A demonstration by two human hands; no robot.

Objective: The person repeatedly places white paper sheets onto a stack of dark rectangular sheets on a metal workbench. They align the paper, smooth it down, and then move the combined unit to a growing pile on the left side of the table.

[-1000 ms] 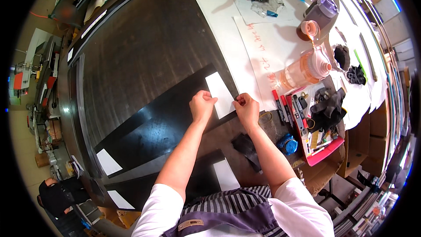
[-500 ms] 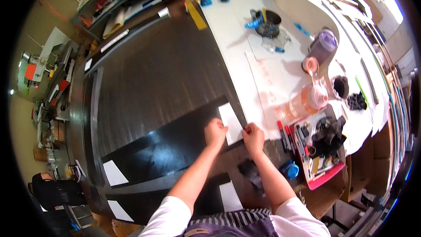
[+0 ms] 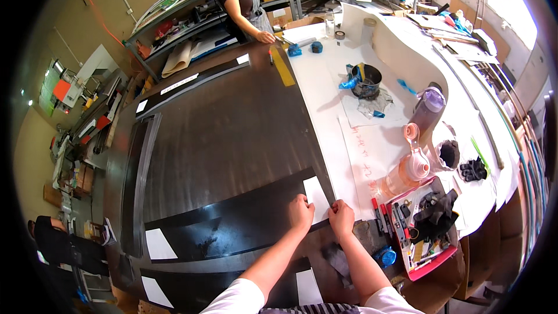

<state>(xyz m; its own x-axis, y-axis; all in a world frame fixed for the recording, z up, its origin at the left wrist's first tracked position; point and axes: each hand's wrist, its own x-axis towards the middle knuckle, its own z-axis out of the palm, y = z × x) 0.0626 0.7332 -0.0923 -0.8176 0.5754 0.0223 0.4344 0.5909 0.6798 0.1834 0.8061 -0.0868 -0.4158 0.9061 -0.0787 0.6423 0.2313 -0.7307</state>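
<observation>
A long black strip (image 3: pixel 232 228) lies across the near part of the dark table, with a white paper piece (image 3: pixel 317 191) at its right end and another white piece (image 3: pixel 160 244) at its left end. My left hand (image 3: pixel 301 213) is closed, fingers curled at the left edge of the right-hand paper piece. On the opposite side, my right hand (image 3: pixel 342 218) pinches its lower right edge; the fingertips are partly hidden. Nearer to me lies a second black strip (image 3: pixel 232 279), also with white pieces at both ends.
Right of the strips are a red tray (image 3: pixel 430 268) of tools, markers (image 3: pixel 381 215), a pink-lidded bottle (image 3: pixel 407 168) and a blue tape roll (image 3: pixel 385 256). A black pot (image 3: pixel 367 81) sits on the white sheet. Across the table stands a co-worker (image 3: pixel 241 6); another person (image 3: pixel 70 244) is at left.
My view has tilted up, so the table sits lower and the far co-worker shows more fully. Both hands stay at the same paper piece.
</observation>
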